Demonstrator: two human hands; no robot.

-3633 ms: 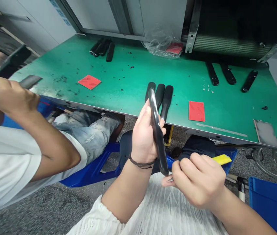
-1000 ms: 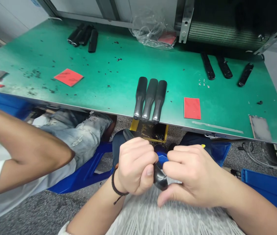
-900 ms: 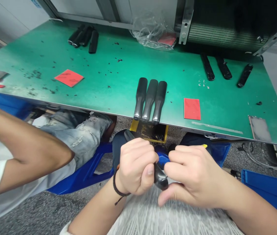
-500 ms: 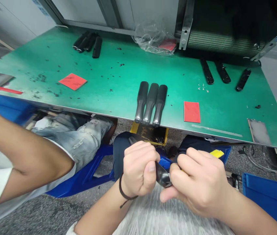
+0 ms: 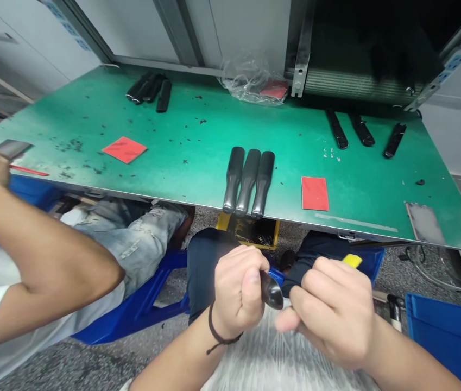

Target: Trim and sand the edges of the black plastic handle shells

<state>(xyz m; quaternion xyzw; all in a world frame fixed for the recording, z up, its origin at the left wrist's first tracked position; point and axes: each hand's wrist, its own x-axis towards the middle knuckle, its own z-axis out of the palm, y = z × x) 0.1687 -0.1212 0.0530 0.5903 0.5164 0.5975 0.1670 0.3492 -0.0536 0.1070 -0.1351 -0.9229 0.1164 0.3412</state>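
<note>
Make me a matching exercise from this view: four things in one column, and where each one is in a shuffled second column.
Things:
1. glossy black handle
2. yellow-tipped tool
3. red card
4. three grey-black handles

Places:
A. side by side at the near edge of the green bench mat
B. gripped in the left hand
C. lying flat on the mat, right of the row
D. in the right hand

Pairs: 1B, 2D, 3C, 4A

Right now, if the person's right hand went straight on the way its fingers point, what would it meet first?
Probably the rounded end of the glossy black handle held in the left hand, just ahead of the right hand and its fingers, though depth is hard to judge here.
</note>
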